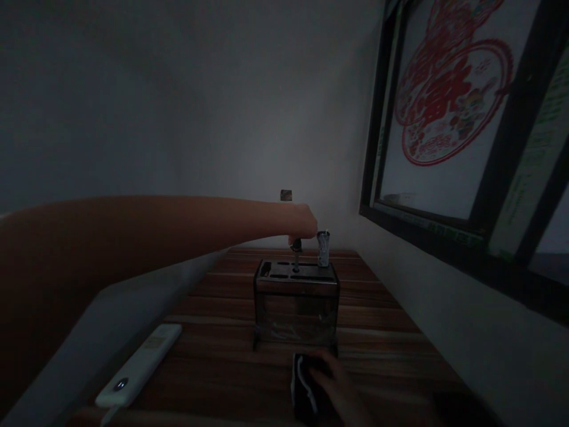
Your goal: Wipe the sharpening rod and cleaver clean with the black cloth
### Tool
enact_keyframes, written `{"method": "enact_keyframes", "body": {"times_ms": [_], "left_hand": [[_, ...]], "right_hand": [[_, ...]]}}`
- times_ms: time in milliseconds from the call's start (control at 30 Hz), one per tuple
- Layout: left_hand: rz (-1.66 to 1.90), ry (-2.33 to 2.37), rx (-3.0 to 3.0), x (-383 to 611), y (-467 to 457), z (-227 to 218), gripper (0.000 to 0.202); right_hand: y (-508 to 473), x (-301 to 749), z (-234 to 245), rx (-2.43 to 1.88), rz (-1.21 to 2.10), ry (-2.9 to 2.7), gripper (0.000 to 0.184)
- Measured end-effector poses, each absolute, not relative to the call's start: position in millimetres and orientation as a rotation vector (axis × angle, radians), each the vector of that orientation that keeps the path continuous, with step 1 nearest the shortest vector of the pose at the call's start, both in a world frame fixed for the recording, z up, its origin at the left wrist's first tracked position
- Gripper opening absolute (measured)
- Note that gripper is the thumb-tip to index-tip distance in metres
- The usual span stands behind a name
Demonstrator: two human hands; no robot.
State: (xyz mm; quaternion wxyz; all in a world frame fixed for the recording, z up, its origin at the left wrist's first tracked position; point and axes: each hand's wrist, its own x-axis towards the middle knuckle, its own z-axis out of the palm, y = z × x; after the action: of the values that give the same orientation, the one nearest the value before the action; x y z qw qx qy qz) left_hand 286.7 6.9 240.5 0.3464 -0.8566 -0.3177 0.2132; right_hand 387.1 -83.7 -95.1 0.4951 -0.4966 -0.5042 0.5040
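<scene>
My left hand (304,220) reaches in from the left and is closed around a dark handle with a thin metal shaft (296,261). The shaft runs down to a hole in the top of a knife-block-like holder (297,286), which has a slotted top and a see-through front. A square-ended piece (285,194) shows just above my hand; whether it joins the handle is hidden. Beside it, a silvery, wrapped-looking handle (323,249) stands upright at the holder's right. In front, my right hand (331,376) curls over a black object with a white curved line (304,388), low on the table.
A white power strip (140,365) with a cord lies on the left of the striped wooden table (213,338). Walls border the table at the back and right. A dark-framed window (431,225) with red decorations is on the right. The scene is dim.
</scene>
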Motion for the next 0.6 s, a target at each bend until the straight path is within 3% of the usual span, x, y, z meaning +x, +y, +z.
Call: {"method": "enact_keyframes", "body": {"times_ms": [267,600], "left_hand": [[0.494,-0.811,-2.33,276.1,28.0,196.3,0.017],[0.439,-0.756,-2.421,276.1,25.6,186.5,0.024]], "right_hand": [[-82.9,385.8,-95.6,-1.203,1.24,-1.218,0.032],[-87.3,385.9,-86.0,-1.205,1.274,-1.201,0.03]]}}
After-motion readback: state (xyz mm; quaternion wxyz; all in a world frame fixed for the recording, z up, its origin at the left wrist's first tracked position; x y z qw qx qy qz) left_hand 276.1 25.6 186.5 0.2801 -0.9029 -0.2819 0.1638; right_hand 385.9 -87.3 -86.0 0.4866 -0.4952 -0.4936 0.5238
